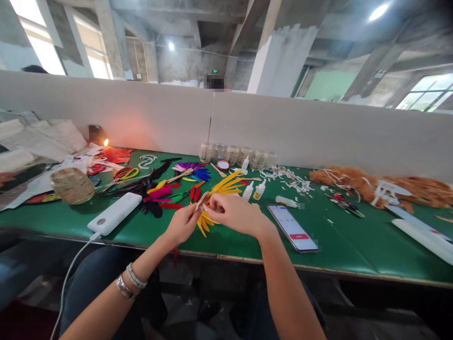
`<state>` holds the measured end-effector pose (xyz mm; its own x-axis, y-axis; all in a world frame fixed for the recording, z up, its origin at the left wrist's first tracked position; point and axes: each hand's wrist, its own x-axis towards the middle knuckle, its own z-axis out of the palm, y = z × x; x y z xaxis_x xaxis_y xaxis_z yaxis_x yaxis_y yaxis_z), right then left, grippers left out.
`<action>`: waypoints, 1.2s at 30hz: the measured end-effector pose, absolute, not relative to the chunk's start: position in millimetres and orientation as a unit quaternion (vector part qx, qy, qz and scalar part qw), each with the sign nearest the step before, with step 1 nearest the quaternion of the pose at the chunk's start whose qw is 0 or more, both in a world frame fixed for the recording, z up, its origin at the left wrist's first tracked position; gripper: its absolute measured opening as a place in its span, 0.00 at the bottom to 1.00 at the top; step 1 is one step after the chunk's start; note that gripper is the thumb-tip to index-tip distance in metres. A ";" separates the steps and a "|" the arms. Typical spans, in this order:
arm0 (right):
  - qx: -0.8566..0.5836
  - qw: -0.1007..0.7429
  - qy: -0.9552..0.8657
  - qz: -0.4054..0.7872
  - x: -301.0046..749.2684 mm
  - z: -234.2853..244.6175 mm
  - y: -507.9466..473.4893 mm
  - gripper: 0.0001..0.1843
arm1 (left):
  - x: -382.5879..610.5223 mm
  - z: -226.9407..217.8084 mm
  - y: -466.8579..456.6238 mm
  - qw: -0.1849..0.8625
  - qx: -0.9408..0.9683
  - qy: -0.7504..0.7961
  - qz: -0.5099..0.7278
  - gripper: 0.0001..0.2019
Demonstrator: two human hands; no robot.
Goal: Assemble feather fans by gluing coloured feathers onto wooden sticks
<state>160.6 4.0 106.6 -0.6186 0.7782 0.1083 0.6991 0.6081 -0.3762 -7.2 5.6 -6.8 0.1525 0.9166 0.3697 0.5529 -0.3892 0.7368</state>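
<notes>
My left hand (184, 222) and my right hand (231, 211) meet over the front of a green table (339, 241). Both pinch a fan of yellow and orange feathers (224, 184) fixed on a small wooden stick. The left fingers hold the stick end, and the right fingers close on the feathers' base. More yellow feathers (204, 223) stick out below my hands. Loose red, pink and green feathers (166, 194) lie just behind my left hand, and a purple and blue feather fan (193, 170) lies farther back.
A phone (292, 227) lies right of my hands, a white power bank (115, 212) with a cable left. Small glue bottles (259, 190), glass jars (237, 154), scissors (124, 174), a lit candle (106, 143), a woven basket (72, 185) and brown feathers (357, 182) sit around. A grey partition stands behind.
</notes>
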 end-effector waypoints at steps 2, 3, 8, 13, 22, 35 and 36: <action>-0.419 0.149 -0.881 0.161 165.6 107.2 6.1 0.15 | -7.5 -7.6 6.1 0.234 0.721 0.503 0.415 0.15; -0.420 0.166 -0.877 0.163 168.5 107.9 7.3 0.16 | -7.7 -8.1 6.7 0.245 0.717 0.501 0.419 0.15; -0.444 0.434 -0.784 0.003 184.9 114.8 16.3 0.18 | -8.1 -9.1 9.0 0.311 0.701 0.469 0.439 0.15; -0.412 0.441 -0.796 -0.037 199.0 114.3 30.3 0.17 | -6.4 -8.9 8.3 0.342 0.719 0.437 0.418 0.18; -0.356 0.331 -0.873 0.036 194.6 114.1 26.1 0.10 | -6.6 -15.4 9.4 0.329 0.762 0.427 0.358 0.19; -0.349 0.356 -0.866 0.046 192.3 112.2 30.0 0.12 | -6.6 -13.5 8.3 0.329 0.760 0.427 0.362 0.18; -0.350 0.356 -0.865 0.045 192.3 112.4 29.8 0.11 | -6.5 -13.9 8.5 0.327 0.761 0.428 0.362 0.18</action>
<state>192.3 29.8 112.4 -0.5012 0.6379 0.5847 0.5736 0.7508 -0.3275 -6.5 8.5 -13.9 0.3719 0.8879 0.2707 0.4139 -0.4196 0.8078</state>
